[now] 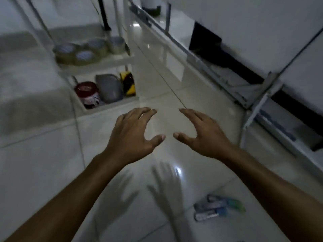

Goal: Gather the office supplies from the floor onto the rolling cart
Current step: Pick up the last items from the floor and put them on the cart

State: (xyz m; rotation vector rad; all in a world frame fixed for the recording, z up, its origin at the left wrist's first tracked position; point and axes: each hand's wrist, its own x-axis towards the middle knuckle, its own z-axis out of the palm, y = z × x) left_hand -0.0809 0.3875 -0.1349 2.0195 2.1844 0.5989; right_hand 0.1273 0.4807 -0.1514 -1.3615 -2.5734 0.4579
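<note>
Head view shows a few pens or markers lying together on the tiled floor, below and just right of both hands, blurred, with grey bodies and blue and green ends. Left hand and right hand hover above the floor, palms down, fingers spread and gently curved, holding nothing, thumbs pointing at each other. To the left, the white rolling cart carries tape rolls on one shelf.
</note>
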